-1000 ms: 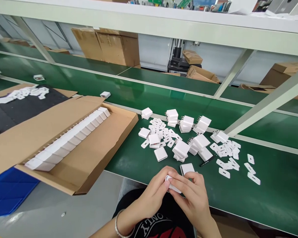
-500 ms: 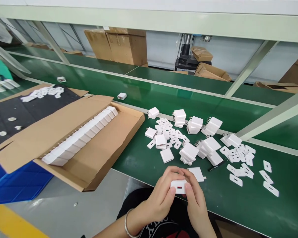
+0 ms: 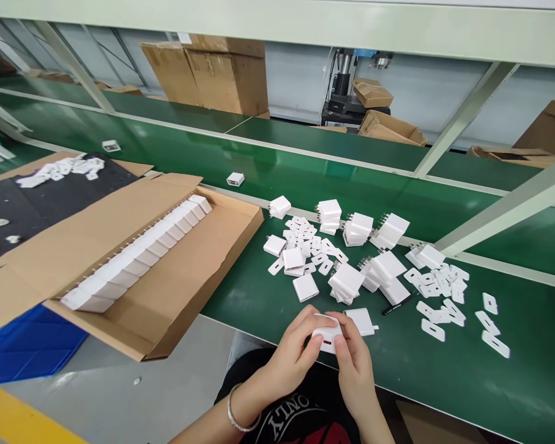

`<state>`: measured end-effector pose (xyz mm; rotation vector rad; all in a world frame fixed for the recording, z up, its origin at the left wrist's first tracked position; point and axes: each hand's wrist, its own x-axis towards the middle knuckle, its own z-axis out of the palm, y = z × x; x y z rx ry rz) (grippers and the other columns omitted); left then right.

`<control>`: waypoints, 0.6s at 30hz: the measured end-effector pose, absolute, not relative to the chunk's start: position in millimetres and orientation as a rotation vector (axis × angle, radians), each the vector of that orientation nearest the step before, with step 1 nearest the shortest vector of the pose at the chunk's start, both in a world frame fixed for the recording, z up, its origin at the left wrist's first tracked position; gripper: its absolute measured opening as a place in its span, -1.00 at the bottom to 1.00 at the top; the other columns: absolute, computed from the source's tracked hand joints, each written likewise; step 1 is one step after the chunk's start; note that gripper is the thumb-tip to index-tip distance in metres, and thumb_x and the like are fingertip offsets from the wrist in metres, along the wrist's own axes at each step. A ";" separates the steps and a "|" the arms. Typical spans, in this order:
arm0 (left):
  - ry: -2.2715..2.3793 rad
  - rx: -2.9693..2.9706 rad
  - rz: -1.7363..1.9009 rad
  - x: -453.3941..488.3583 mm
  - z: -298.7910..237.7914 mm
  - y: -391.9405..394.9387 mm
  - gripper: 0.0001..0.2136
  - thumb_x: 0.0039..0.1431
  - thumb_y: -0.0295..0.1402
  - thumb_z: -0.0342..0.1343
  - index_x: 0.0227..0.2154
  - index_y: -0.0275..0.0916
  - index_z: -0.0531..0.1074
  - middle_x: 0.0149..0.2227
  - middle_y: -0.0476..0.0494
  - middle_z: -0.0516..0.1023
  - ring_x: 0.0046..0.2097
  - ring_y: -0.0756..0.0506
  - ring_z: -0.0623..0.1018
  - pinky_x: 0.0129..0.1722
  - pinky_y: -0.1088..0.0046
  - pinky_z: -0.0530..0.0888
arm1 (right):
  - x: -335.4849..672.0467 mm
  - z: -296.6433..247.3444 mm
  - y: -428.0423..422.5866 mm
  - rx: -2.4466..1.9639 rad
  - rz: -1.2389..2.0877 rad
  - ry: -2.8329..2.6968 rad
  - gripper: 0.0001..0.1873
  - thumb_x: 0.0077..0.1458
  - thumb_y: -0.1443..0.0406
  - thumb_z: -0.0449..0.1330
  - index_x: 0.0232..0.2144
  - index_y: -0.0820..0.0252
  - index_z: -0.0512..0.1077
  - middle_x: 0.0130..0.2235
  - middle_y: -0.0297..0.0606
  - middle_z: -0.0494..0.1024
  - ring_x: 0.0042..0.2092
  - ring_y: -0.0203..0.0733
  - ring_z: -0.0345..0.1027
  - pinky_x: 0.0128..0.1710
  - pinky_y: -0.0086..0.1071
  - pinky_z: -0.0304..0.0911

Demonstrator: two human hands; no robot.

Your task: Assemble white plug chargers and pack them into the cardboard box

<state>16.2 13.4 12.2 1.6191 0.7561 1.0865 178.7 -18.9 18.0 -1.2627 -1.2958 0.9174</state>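
Observation:
Both my hands hold one white charger point(image 3: 326, 338) at the near edge of the green table point(image 3: 444, 370); its red port faces me. My left hand point(image 3: 293, 353), with a bracelet on the wrist, grips its left side with curled fingers. My right hand point(image 3: 354, 357) pinches its right side. Another white charger point(image 3: 361, 320) lies flat just beyond my fingers. Farther out lie a heap of white chargers point(image 3: 351, 280) with prongs and several small white flat covers point(image 3: 437, 290).
An open cardboard box point(image 3: 176, 296) at the left holds a row of white chargers point(image 3: 134, 256). A black pen point(image 3: 398, 304) lies among the parts. A blue crate point(image 3: 23, 351) stands below the box. A single charger point(image 3: 235, 179) sits on the conveyor belt behind, with cardboard boxes point(image 3: 213, 74) beyond it.
The charger in my hands has been turned so its red port faces me. My hands stayed at the table edge; the view shifted slightly.

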 end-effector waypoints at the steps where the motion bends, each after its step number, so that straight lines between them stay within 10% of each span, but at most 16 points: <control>1: 0.749 1.615 1.101 16.6 10.1 13.8 -0.69 0.64 -0.20 -0.07 0.13 -0.13 0.53 -0.06 -0.15 0.47 -0.08 -0.08 0.46 -0.04 0.40 0.41 | 178.0 17.0 -18.1 -1.267 0.911 -1.310 -0.60 0.47 0.01 0.19 0.06 0.16 0.58 -0.06 -0.15 0.68 -0.17 -0.23 0.59 -0.16 -0.51 0.50; 7: 0.740 1.525 1.048 13.8 5.0 13.2 -0.64 0.67 -0.19 -0.16 0.18 -0.11 0.52 0.00 -0.16 0.47 0.03 -0.10 0.47 0.11 0.35 0.40 | 176.6 8.5 -13.0 -1.313 0.884 -1.342 -0.60 0.46 0.00 0.18 -0.04 0.19 0.57 -0.40 -0.33 0.46 -0.37 -0.27 0.40 -0.30 -0.47 0.41; 18: 0.752 1.578 1.159 14.6 -10.6 15.2 -0.66 0.65 -0.21 -0.10 0.08 -0.17 0.58 -0.12 -0.14 0.49 -0.09 -0.08 0.48 -0.04 0.40 0.42 | 177.2 -10.3 -15.9 -1.236 0.865 -1.397 -0.60 0.55 0.03 0.04 0.07 0.12 0.54 -0.13 -0.23 0.65 -0.27 -0.28 0.50 -0.22 -0.50 0.45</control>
